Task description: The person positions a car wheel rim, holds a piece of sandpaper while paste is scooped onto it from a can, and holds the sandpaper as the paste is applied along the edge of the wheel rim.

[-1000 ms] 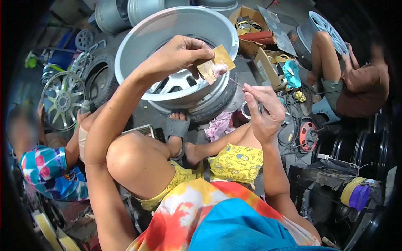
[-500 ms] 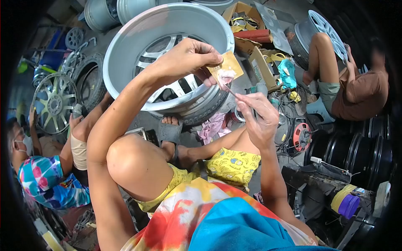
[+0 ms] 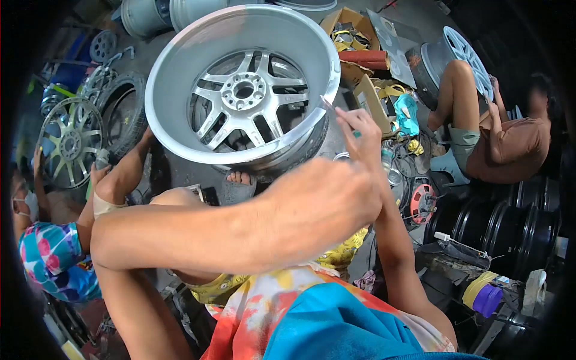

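A wide silver-grey wheel rim (image 3: pixel 157 90) with a spoked centre lies face up on a tire in front of me. My right hand (image 3: pixel 361 133) pinches a thin metal spatula-like tool (image 3: pixel 328 104); its tip is at the rim's right edge, though I cannot tell whether they touch. My left hand (image 3: pixel 351 191) is smeared by motion and passes in front of my right forearm. Its fingers are hidden, and the tan card with whitish paste does not show.
At right a person (image 3: pixel 510 144) sits holding a pale blue wheel (image 3: pixel 468 60). Another person (image 3: pixel 57 252) at left holds a spoked wheel (image 3: pixel 71 144). Beyond the rim stand cardboard boxes (image 3: pixel 367 99). Black rims (image 3: pixel 486 216), a red cable reel (image 3: pixel 423 201) and purple-yellow tape rolls (image 3: pixel 487 297) are at right.
My left hand has swung down and right, away from the rim, and the tan card has gone from sight. My right hand has moved up, bringing the tool from the card to the rim's edge.
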Demonstrator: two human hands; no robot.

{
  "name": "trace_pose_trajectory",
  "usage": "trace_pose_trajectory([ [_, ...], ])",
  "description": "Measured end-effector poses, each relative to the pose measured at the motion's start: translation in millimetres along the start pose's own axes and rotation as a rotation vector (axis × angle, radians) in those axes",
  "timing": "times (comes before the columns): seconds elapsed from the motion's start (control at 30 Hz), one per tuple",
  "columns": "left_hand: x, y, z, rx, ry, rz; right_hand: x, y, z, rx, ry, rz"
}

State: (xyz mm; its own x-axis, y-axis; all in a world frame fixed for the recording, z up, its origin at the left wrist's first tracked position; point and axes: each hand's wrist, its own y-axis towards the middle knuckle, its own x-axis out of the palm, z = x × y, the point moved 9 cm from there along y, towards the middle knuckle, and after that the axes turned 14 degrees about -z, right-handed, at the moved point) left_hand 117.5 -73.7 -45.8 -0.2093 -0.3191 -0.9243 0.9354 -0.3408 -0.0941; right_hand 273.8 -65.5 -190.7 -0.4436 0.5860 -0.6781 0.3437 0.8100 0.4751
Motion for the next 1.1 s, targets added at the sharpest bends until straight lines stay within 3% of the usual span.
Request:
trace_pose_trajectory([
  [0.2, 31, -14, -10, 0.022, -0.160, -0.129, -2, -22, -18, 0.061, 0.023, -0.123],
  [0.33, 27, -21, -4, 0.111, -0.178, 0.049, -21, -5, -28, 0.062, 0.013, -0.219],
  [0.43, 21, -19, 4, 0.167, 0.052, -0.058, -24, 13, -17, 0.071, -0.011, -0.183],
  [0.5, 19, -11, -25, -0.033, -0.270, -0.201, -16, 17, -9, 0.111, -0.016, -0.204],
  [0.53, 15, -12, -30, -0.041, -0.270, -0.196, -14, 13, -11, 0.103, -0.013, -0.207],
  [0.6, -18, -27, -64, -0.184, -0.089, 0.071, -5, 8, -28, -0.024, -0.042, -0.249],
  [0.67, -52, -49, -84, -0.247, 0.192, 0.447, -2, -1, -38, 0.005, -0.036, -0.276],
  [0.8, -91, -74, -102, -0.429, 0.020, 0.451, 5, -11, -52, 0.018, 0.037, -0.306],
  [0.93, -116, -80, -80, -0.523, -0.005, 0.554, 13, -10, -46, 0.097, 0.106, -0.158],
  [1.0, -107, -77, -101, -0.676, -0.218, 0.351, 19, -15, -47, 0.088, 0.093, -0.108],
  [1.1, -101, -83, -105, -0.526, -0.106, 0.436, 27, -27, -64, 0.153, 0.073, -0.205],
])
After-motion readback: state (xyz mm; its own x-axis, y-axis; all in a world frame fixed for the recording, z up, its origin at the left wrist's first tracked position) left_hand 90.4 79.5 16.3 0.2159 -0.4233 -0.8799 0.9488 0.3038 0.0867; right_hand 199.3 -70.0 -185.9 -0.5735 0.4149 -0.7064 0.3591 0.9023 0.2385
